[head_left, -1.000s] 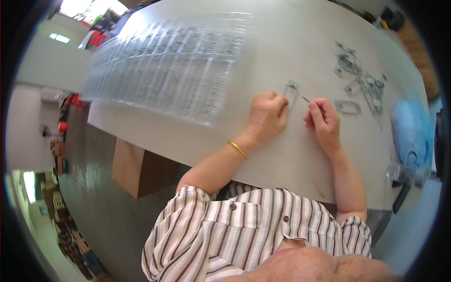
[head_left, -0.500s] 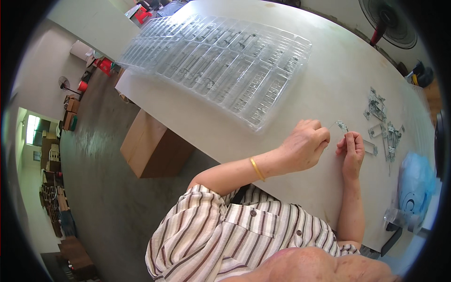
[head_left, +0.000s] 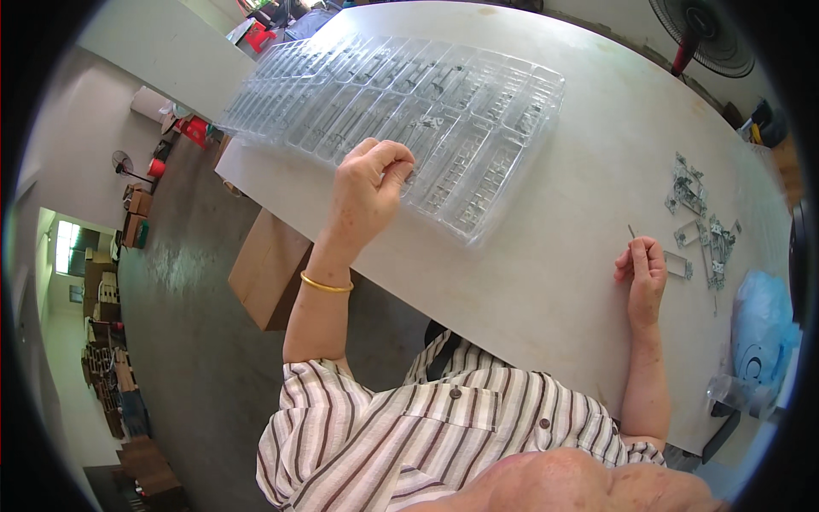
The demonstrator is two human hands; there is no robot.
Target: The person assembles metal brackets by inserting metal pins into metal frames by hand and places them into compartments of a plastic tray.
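Reaching over the near edge of the clear plastic tray, my left hand is closed in a pinch. A small silvery metal part extends beyond its fingertips over the tray's compartments; the exact grip is hidden by the fingers. Farther right, my right hand is held low over the table, its thumb and fingers closed on a thin metal rod whose tip sticks up. Just right of that hand lies a loose pile of metal parts, with another cluster of metal parts behind it.
Tray compartments hold many small metal parts. A blue plastic bag and a clear container sit at the table's right side. A cardboard box stands below the table's left edge. A fan is beyond the far right edge.
My left hand has moved left from beside my right hand to above the tray, carrying the small metal part. My right hand has stayed nearly in place, with the rod in its fingers.
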